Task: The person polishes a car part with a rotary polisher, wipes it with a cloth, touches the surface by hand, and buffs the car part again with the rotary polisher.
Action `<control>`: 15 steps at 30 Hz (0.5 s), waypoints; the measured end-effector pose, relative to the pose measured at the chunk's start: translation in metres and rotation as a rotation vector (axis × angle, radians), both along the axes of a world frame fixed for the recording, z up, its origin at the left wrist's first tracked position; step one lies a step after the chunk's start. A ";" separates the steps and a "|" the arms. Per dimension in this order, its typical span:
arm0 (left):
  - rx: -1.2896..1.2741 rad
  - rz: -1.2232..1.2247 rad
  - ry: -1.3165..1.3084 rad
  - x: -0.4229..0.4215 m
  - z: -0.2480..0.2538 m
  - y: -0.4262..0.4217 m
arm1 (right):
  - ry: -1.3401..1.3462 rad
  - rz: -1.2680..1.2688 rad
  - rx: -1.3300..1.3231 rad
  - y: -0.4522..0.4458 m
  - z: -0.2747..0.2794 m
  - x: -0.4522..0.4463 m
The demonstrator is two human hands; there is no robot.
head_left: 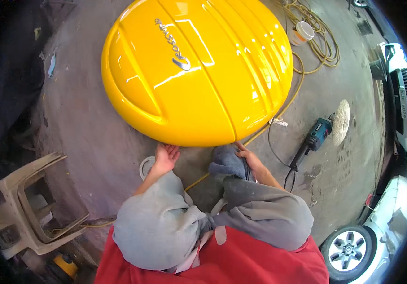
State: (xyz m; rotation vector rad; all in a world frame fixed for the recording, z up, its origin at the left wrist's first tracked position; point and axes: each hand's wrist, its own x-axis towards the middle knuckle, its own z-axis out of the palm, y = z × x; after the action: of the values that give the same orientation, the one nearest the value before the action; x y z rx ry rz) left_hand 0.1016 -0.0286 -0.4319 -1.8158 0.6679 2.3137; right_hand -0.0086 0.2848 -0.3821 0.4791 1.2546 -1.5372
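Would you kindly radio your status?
Left hand at near edge of yellow cover. Right hand by cloth, same edge. Polisher clear, to the right.

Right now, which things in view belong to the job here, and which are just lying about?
In the job:
- glossy yellow ribbed panel, left hand at its near edge
- blue-grey cloth, by the right hand
- probably the teal-and-black polisher with its fluffy white pad

Seemingly just lying about:
- beige plastic chair
- white-and-orange bucket
- crumpled pale-blue scrap
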 end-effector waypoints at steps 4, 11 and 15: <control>-0.026 0.009 -0.033 0.000 -0.004 0.003 | -0.066 -0.190 -0.138 0.004 -0.023 0.003; -0.019 -0.017 0.048 0.007 -0.007 0.000 | -0.102 -0.384 -0.332 0.005 -0.030 0.008; -0.020 -0.037 0.046 0.005 0.011 0.003 | -0.167 -0.425 -0.357 0.010 -0.038 0.015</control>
State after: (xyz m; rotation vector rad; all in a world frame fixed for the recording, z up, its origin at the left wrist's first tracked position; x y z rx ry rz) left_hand 0.1064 -0.0257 -0.4213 -1.7476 0.7282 2.3398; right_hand 0.0066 0.2946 -0.4202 0.6505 0.7530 -1.9839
